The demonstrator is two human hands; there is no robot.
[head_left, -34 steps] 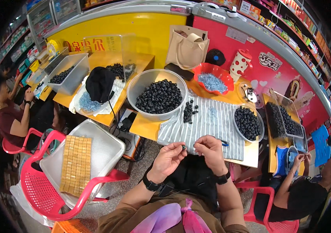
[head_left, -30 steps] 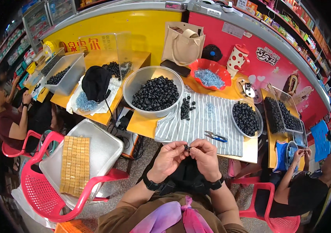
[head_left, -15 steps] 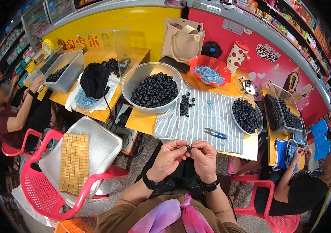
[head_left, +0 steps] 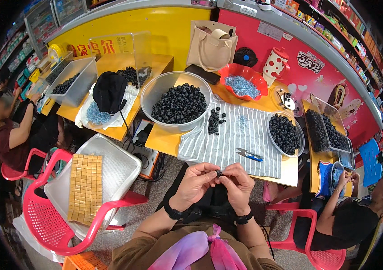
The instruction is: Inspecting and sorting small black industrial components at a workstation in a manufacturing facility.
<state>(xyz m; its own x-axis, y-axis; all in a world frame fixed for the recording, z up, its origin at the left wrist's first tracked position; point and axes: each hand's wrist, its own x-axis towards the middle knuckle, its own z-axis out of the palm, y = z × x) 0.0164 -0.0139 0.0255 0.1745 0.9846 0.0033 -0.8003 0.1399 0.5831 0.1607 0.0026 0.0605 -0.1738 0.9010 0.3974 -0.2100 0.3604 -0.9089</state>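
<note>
Just off the near edge of the striped cloth [head_left: 227, 155], the left hand [head_left: 194, 182] pinches a small black bead [head_left: 219, 173]; the right hand [head_left: 238, 184] meets it, its grip unclear; likely light, stiff, slippery, hardly fragile, it is best held by its sides.

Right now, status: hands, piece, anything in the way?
Left hand pinching small black bead-like piece. Right hand close against it, grip unclear. Blue-handled snips on striped cloth just beyond hands, not between them.

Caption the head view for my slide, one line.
Left hand and right hand hold a small black piece near a striped cloth with blue-handled snips on it.
</note>
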